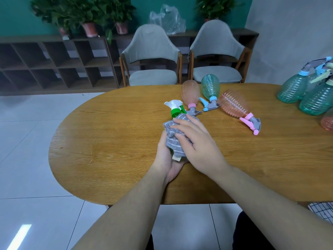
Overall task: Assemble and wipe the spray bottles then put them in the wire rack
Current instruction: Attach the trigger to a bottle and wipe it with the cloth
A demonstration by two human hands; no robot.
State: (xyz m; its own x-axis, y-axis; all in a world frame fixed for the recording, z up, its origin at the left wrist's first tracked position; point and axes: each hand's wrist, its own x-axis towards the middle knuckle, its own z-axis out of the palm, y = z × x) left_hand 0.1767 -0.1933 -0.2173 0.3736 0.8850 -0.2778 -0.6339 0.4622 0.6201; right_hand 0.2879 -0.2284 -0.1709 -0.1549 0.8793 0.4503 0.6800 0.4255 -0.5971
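Note:
A spray bottle with a green collar and white trigger head [175,108] lies over the middle of the wooden table [111,141]. A grey striped cloth [175,136] hides its body. My left hand [166,159] cups the wrapped bottle from below. On top of the cloth my right hand [196,141] presses with spread fingers. Three assembled bottles lie just beyond: a pale orange one [190,93], a green one [210,88] and a pink one [234,104]. A corner of the wire rack [321,211] shows at the lower right.
Several green bottles [306,92] and part of a pink one [327,122] stand at the table's right edge. Two grey chairs [152,56] face the far side. Behind them are a low shelf with potted plants [90,18] and a plastic bag [167,19].

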